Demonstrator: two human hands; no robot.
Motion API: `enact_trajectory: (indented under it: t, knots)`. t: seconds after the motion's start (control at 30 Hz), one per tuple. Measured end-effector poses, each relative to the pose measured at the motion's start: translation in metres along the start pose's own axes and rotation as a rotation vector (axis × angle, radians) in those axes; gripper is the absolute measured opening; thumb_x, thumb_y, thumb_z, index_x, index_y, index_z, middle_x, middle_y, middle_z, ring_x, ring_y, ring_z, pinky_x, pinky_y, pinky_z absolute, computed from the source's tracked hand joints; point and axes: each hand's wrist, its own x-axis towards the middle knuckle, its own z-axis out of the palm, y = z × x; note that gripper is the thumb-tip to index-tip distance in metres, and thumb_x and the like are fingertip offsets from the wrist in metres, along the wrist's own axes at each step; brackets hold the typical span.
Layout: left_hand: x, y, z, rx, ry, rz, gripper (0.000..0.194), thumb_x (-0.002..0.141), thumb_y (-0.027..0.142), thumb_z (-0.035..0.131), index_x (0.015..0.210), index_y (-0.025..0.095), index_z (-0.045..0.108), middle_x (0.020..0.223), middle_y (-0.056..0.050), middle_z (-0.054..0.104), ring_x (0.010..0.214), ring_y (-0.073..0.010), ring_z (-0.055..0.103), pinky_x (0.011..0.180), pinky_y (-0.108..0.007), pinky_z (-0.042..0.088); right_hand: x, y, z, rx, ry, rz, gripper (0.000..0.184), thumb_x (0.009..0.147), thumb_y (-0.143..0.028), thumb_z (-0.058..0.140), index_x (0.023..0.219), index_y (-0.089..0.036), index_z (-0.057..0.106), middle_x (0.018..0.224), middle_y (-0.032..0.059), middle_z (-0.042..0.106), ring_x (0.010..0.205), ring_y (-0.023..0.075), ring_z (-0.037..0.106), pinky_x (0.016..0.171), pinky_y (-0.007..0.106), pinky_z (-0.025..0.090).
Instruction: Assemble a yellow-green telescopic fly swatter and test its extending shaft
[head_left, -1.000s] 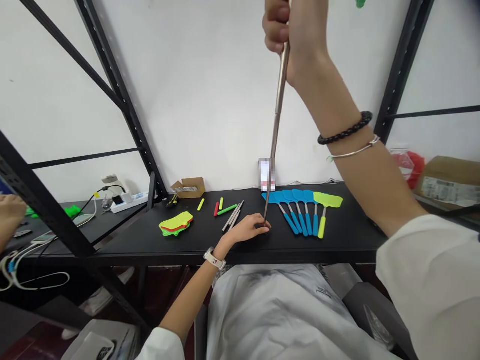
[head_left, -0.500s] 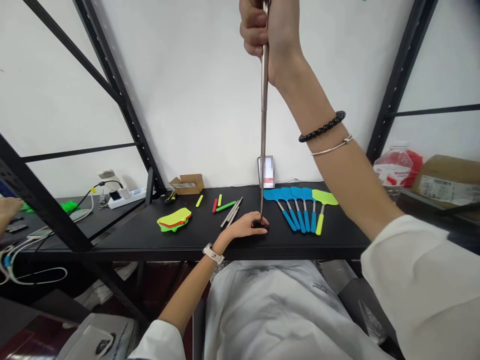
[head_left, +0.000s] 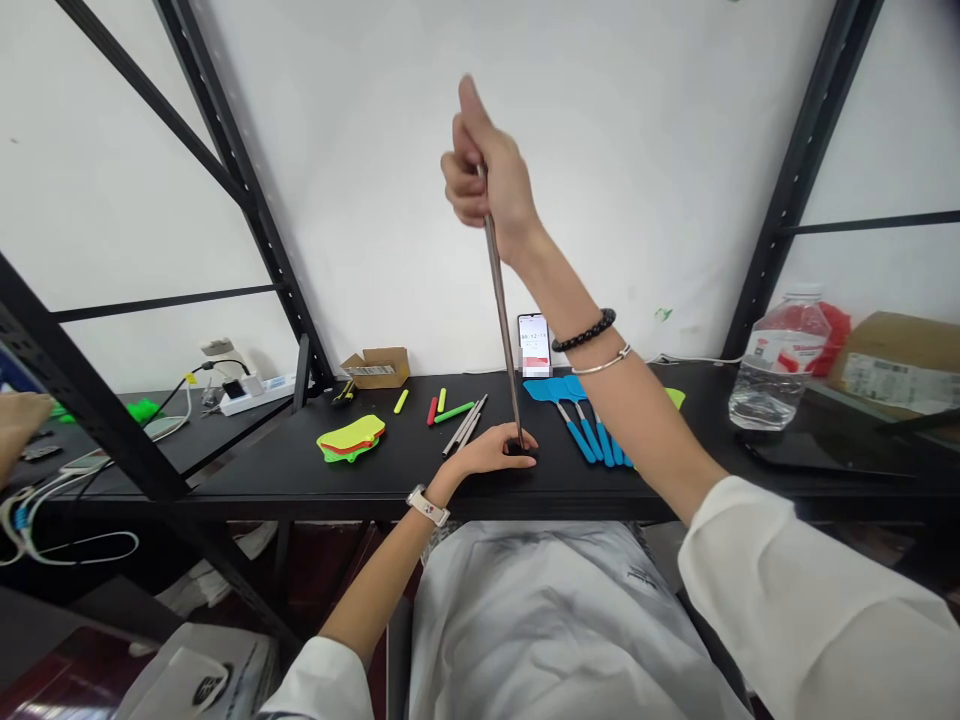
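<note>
My right hand (head_left: 484, 180) is raised in front of the wall, closed round the top of a long thin metal rod (head_left: 502, 320). The rod stands nearly upright, its lower end on the black table (head_left: 660, 480). My left hand (head_left: 491, 450) rests on the table there, its fingers pinched round the rod's lower end, where a small dark piece sits. Beside that hand lie loose metal rods (head_left: 465, 428). To its right lie blue-handled swatters (head_left: 577, 415), partly hidden by my right forearm.
A stack of neon swatter heads (head_left: 351, 440), coloured grips (head_left: 442, 408), a small cardboard box (head_left: 375, 367) and a phone (head_left: 533, 345) stand on the table. A water bottle (head_left: 776, 365) stands at right. Black shelf posts (head_left: 247, 200) frame both sides. Another person's hand (head_left: 19, 420) shows at far left.
My right hand has come down and to the left along the rod, which now leans slightly left at the top. The left hand stayed at the rod's foot. The view shifted a little.
</note>
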Motion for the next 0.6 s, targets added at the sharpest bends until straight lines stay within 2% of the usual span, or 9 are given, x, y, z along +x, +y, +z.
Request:
enact_trajectory:
  t: [0.1, 0.23, 0.33, 0.6]
  knots:
    - [0.0, -0.002, 0.0, -0.01, 0.002, -0.002, 0.032, 0.076, 0.039, 0.06, 0.098, 0.016, 0.058, 0.1, -0.006, 0.06, 0.09, -0.0166, 0.055, 0.067, -0.026, 0.041, -0.019, 0.014, 0.0, -0.028, -0.044, 0.044, 0.055, 0.079, -0.066, 0.035, 0.06, -0.019, 0.013, 0.05, -0.0049, 0.013, 0.041, 0.0066, 0.006, 0.038, 0.023, 0.004]
    - [0.0, -0.002, 0.0, -0.008, 0.001, 0.007, 0.032, 0.076, 0.039, 0.06, 0.098, 0.016, 0.058, 0.1, -0.006, 0.06, 0.088, -0.016, 0.055, 0.067, -0.025, 0.041, -0.038, 0.022, -0.007, -0.05, 0.002, 0.089, 0.055, 0.08, -0.067, 0.029, 0.06, -0.019, 0.014, 0.051, -0.0044, 0.013, 0.041, 0.0076, 0.007, 0.039, 0.024, 0.006]
    - [-0.001, -0.002, 0.0, 0.006, -0.002, -0.001, 0.032, 0.075, 0.039, 0.06, 0.098, 0.017, 0.058, 0.1, -0.006, 0.059, 0.088, -0.0162, 0.054, 0.068, -0.026, 0.041, -0.047, 0.021, -0.014, -0.095, 0.059, 0.136, 0.056, 0.079, -0.069, 0.027, 0.059, -0.019, 0.014, 0.05, -0.0044, 0.013, 0.041, 0.0081, 0.008, 0.039, 0.025, 0.008]
    - [-0.001, -0.004, 0.001, 0.01, 0.009, 0.029, 0.032, 0.075, 0.039, 0.06, 0.098, 0.017, 0.059, 0.098, -0.006, 0.059, 0.088, -0.0166, 0.054, 0.071, -0.027, 0.042, -0.056, 0.016, -0.033, -0.02, 0.082, 0.094, 0.058, 0.077, -0.071, 0.029, 0.058, -0.019, 0.014, 0.049, -0.0048, 0.013, 0.04, 0.0079, 0.008, 0.036, 0.024, 0.01]
